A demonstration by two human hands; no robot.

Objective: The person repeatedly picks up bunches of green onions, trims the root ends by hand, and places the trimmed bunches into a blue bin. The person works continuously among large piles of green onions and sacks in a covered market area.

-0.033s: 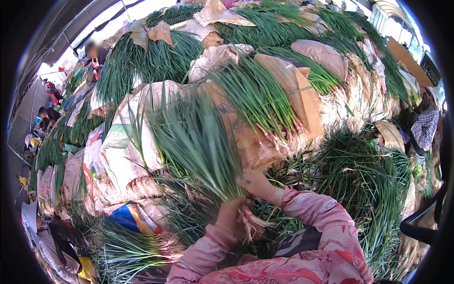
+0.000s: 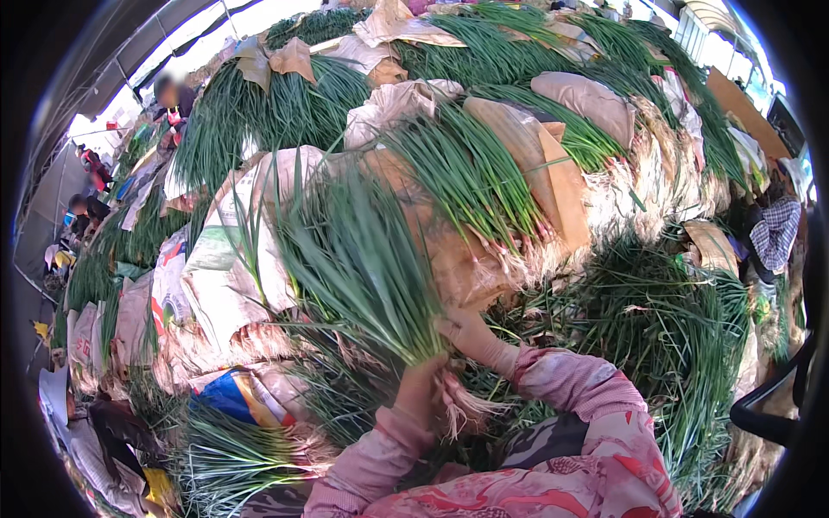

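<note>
A thick bunch of green onions (image 2: 367,268) is held up in front of me, its long leaves fanning to the upper left. My left hand (image 2: 420,384) is wrapped round the lower stems, and the pale roots (image 2: 466,401) stick out just to its right. Against the right side of the same stems is my right hand (image 2: 473,340), its fingers closed at the edge of the bunch; their tips are partly hidden by the stems. Beyond the bunch, a row of green onions (image 2: 475,181) lies on brown sacking (image 2: 462,272).
Loose green onion leaves (image 2: 656,337) are heaped to my right. Another bunch (image 2: 242,457) lies at lower left by a blue sack (image 2: 233,395). Covered stacks (image 2: 276,104) rise behind. People work at the left, one in a white hat (image 2: 56,401); another person (image 2: 775,233) is at far right.
The leaves of the held bunch have swung slightly and look less blurred. The roots have shifted a little to the right. Both hands stay in nearly the same place.
</note>
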